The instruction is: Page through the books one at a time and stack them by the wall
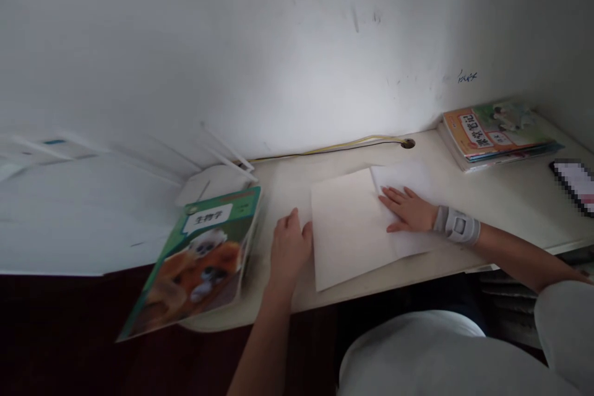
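Note:
A white sheet of paper (350,229), with a crease or edge down its right side, lies flat on the desk (301,297). To the right of that line is a second, whiter panel (403,176); whether it is a separate sheet I cannot tell. My right hand (408,210) presses flat on this panel, fingers spread, a grey band around the wrist. Just left of the sheet rests my left hand (291,244), palm down, thumb near the paper's edge and holding nothing. Left of it is a green textbook (199,260) with a monkey picture on its cover.
A white router (213,182) with raised antennas stands behind the textbook. Yellow and black cables (343,143) run along the wall to a desk hole (408,143). Far right are a stack of books (496,130) and a phone (575,182). The textbook overhangs the desk's left end.

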{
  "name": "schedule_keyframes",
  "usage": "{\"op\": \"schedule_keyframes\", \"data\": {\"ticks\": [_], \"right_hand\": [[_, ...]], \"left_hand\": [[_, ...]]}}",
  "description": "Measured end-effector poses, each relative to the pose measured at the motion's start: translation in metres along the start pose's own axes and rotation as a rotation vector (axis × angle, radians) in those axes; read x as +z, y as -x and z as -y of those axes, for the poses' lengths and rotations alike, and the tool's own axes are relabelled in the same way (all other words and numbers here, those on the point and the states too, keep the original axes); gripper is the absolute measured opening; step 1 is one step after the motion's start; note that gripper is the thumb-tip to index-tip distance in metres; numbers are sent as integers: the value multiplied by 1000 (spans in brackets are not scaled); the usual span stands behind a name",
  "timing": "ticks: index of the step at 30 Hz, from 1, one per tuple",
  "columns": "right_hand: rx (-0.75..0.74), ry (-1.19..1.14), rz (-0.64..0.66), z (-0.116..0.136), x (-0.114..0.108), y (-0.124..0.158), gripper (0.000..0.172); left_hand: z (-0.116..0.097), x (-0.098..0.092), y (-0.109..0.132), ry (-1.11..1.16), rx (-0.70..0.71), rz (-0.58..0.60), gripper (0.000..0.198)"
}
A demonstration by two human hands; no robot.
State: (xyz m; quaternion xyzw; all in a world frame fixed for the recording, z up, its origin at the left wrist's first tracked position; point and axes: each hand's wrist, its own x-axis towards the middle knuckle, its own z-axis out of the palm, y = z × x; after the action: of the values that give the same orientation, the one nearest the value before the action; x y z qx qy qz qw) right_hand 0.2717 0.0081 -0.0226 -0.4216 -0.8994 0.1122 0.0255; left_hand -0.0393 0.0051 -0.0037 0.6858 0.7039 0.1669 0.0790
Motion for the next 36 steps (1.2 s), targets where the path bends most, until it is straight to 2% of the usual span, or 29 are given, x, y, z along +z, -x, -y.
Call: {"op": "schedule_keyframes", "data": {"ticks": [2,4,8,10,12,14,16,20,23,25,28,30,32,34,36], "right_hand": [[8,-11,-15,-4,1,3,85],[2,-8,-47,-6,3,5,83],[2,11,-108,-5,10,9,82],[3,14,-123,-5,12,9,83],[4,11,-137,-5,12,9,82],[5,-2,-153,-6,12,10,81],[2,-24,-174,-8,11,11,80],[-21,-73,-209,-9,13,12,76],[-16,-107,-234,-8,15,11,70],[48,-161,-287,-12,14,13,64],[302,-363,-511,-32,4,26,58],[512,-637,-655,-50,-9,41,54],[647,-1021,-660,-64,-22,57,46],[708,-1368,-584,-70,-34,69,35],[743,-1580,-527,-69,-42,72,29]], "left_hand": [[-1,-1,10,137,-56,57,46],[1,-2,15,405,-163,138,42],[8,-5,13,1027,-401,212,41],[8,-8,8,1167,-458,318,39],[3,-11,4,1154,-448,434,38],[-4,-16,-1,1059,-405,472,37],[-12,-23,-6,999,-358,417,34],[-22,-33,-19,1061,-322,280,32],[-18,-27,-22,1053,-322,232,32],[-9,-16,-20,1048,-322,219,34],[4,-2,-15,1091,-324,241,41],[11,4,-13,1107,-320,264,43],[14,6,-13,1088,-309,275,44],[17,7,-15,1048,-302,279,45],[18,9,-16,1001,-304,281,47]]}}
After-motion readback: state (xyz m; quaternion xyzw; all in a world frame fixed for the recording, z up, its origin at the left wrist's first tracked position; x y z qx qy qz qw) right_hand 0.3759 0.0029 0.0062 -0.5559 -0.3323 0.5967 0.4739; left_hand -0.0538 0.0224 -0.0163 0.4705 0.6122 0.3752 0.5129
